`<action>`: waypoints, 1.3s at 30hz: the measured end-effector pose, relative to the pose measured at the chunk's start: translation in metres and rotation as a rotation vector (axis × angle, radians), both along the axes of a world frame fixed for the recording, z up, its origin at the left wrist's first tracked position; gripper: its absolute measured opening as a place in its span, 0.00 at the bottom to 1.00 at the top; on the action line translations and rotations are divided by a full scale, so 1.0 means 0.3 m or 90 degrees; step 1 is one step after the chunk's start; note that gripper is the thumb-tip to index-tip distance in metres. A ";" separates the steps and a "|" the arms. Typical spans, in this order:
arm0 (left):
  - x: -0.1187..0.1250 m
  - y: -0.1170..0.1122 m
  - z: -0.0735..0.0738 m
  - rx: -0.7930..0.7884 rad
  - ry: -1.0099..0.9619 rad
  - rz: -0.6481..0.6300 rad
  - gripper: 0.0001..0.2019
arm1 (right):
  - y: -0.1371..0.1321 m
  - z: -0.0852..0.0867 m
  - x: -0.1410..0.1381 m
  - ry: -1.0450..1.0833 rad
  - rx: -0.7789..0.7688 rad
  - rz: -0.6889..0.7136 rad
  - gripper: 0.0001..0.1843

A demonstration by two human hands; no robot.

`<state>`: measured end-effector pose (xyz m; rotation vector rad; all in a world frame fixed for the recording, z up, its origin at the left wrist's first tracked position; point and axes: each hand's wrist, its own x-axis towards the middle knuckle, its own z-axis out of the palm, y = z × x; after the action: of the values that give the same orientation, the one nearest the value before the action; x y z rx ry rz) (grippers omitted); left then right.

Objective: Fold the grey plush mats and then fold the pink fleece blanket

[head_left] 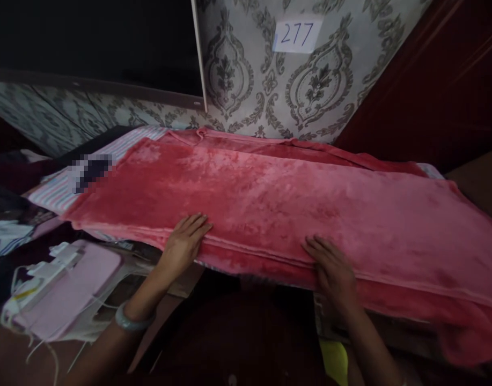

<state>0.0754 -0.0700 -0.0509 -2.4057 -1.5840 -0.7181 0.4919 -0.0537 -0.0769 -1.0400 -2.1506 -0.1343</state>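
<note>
A red-pink plush blanket (249, 187) lies folded in a long strip across the surface before me. My left hand (184, 241) rests flat on its near edge, left of the middle, with the fingers stretched out. Further right, my right hand (332, 268) lies on the same near edge, palm down and fingers extended. Neither hand grips the cloth. Under the blanket a striped cloth (56, 195) shows at the left end. Part of the blanket hangs down at the near right corner.
A screen (96, 48) stands at the back left, against patterned wallpaper (265, 80) bearing a paper marked 277 (297, 35). At the lower left a white power strip (44, 273) with cables sits on a pink case (76, 289). A dark red panel (434, 80) slants at the right.
</note>
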 end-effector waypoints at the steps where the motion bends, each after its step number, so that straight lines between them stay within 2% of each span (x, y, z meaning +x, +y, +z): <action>1: -0.005 -0.005 -0.006 -0.002 -0.007 -0.011 0.22 | -0.004 -0.004 0.004 0.013 0.001 0.011 0.29; 5: -0.001 -0.027 -0.022 0.009 -0.023 -0.018 0.21 | -0.023 -0.001 0.027 0.001 0.005 0.014 0.27; 10: -0.022 -0.045 -0.006 0.028 -0.020 0.053 0.18 | -0.015 0.032 0.026 -0.056 -0.006 -0.003 0.23; 12: -0.052 -0.056 0.011 0.008 -0.011 0.087 0.19 | 0.003 0.041 -0.010 -0.087 -0.009 0.003 0.24; 15: -0.111 -0.074 0.036 -0.019 0.009 0.133 0.21 | 0.039 0.040 -0.114 -0.128 -0.008 0.041 0.25; 19: -0.186 -0.093 0.035 -0.017 0.028 0.210 0.21 | 0.082 0.006 -0.273 -0.131 0.018 0.097 0.25; 21: -0.214 -0.103 0.020 -0.022 0.027 0.214 0.20 | 0.093 -0.024 -0.317 -0.125 0.016 0.122 0.27; 24: -0.242 -0.122 -0.006 -0.018 0.018 0.177 0.20 | 0.093 -0.067 -0.318 -0.121 0.002 0.145 0.29; 26: -0.250 -0.131 -0.016 -0.001 0.009 0.160 0.19 | 0.086 -0.074 -0.295 -0.116 -0.005 0.157 0.28; 29: -0.255 -0.133 -0.016 0.014 -0.004 0.158 0.17 | 0.068 -0.034 -0.266 -0.096 -0.010 0.168 0.23; 33: -0.273 -0.125 0.016 0.024 -0.002 0.176 0.17 | 0.058 0.081 -0.278 -0.076 -0.048 0.193 0.15; 36: -0.310 -0.126 0.049 0.013 0.020 0.202 0.19 | 0.086 0.142 -0.326 -0.086 -0.072 0.205 0.17; 39: -0.357 -0.133 0.059 -0.013 0.040 0.251 0.20 | 0.141 0.144 -0.407 -0.121 -0.084 0.212 0.22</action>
<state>-0.0318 -0.1098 -0.0333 -2.0095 -1.9604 -0.5463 0.3699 -0.0116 -0.0336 -0.7495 -2.5014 0.0695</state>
